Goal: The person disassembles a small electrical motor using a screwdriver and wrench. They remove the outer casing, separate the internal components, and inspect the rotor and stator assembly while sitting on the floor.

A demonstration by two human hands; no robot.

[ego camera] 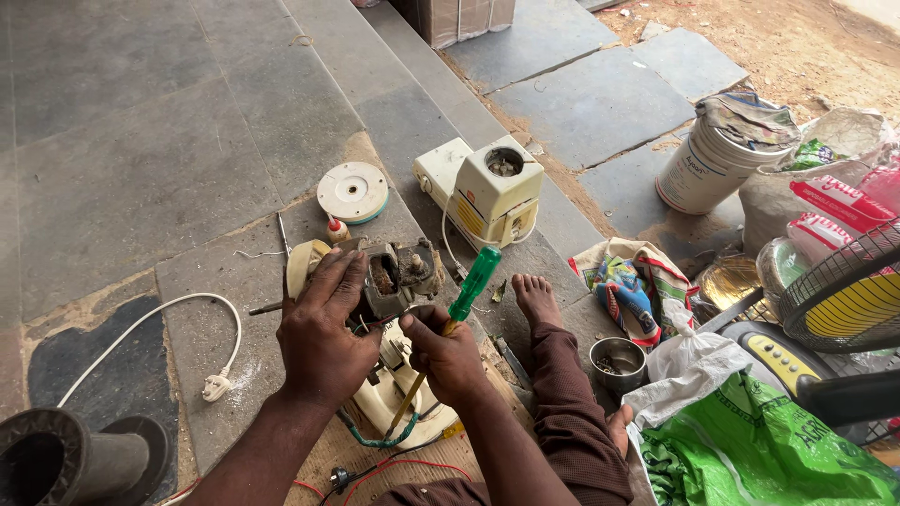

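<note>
Left hand is splayed flat, palm down; right hand is curled into a tight fist, both forearms reaching forward.

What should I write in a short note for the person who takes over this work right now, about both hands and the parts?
Left hand: grips the small electric motor, held above the cream appliance base.
Right hand: closed on the green-handled screwdriver, handle end pointing up, shaft pointing down toward the base.
Nearby on the stone floor: cream mixer housing, round white disc, white plug and cord, small steel bowl.
Done: motor is out of the base.
Left: wires still run from the base; whether any screws remain cannot be seen.
</note>
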